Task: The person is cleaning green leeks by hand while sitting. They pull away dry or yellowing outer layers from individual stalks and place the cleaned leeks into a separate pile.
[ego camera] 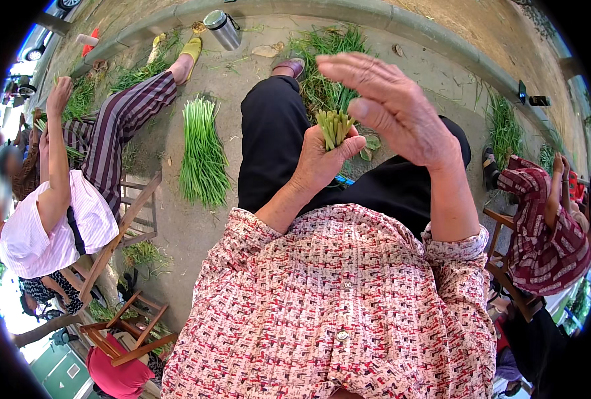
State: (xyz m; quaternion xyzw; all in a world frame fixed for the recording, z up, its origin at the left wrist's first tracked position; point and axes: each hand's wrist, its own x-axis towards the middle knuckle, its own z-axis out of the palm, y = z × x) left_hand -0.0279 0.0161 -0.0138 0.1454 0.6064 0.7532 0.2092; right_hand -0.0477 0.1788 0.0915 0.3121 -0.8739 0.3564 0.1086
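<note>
My left hand (320,157) is closed around a small bunch of green stalks (334,128), their pale cut ends pointing up. Above and to the right of it, my right hand (390,107) is raised, fingers extended and close together, holding nothing that I can see; its thumb is near the stalk ends. A loose heap of long green leafy stalks (325,60) lies on the ground beyond my hands, partly hidden by them. To the left, a neat pile of chive-like greens (203,152) rests on the concrete. Something blue shows just below my left hand.
A steel tumbler (223,31) stands near the curb (285,7). At left a person in striped trousers (126,117) sits beside a wooden chair (121,239); another person in a maroon patterned garment (545,224) sits at right. A wooden stool (131,334) is at lower left.
</note>
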